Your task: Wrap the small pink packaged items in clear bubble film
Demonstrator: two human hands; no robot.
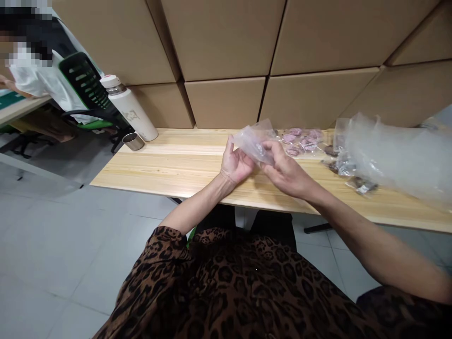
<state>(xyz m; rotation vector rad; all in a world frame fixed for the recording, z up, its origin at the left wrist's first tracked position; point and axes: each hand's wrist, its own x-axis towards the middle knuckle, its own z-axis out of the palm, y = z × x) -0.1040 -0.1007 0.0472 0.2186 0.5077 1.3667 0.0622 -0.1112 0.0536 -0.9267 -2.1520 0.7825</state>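
A translucent frosted plastic bag (251,142) is held up between my hands above the wooden table. My left hand (237,165) is palm up, its thumb at the bag's left edge and its fingers curled behind and under the plastic. From the other side, my right hand (284,172) pinches the bag's lower right part with thumb and fingers. Whatever is inside the bag, if anything, is too blurred to make out. Just beyond my right hand lie several pink pieces (292,136) in clear wrapping.
A pile of clear plastic bags (399,155) covers the table's right side, with small dark wrapped packets (362,184) beside it. A white thermos (132,110) and metal cup (133,141) stand at the left end. Cardboard boxes (226,101) line the back. A person sits far left.
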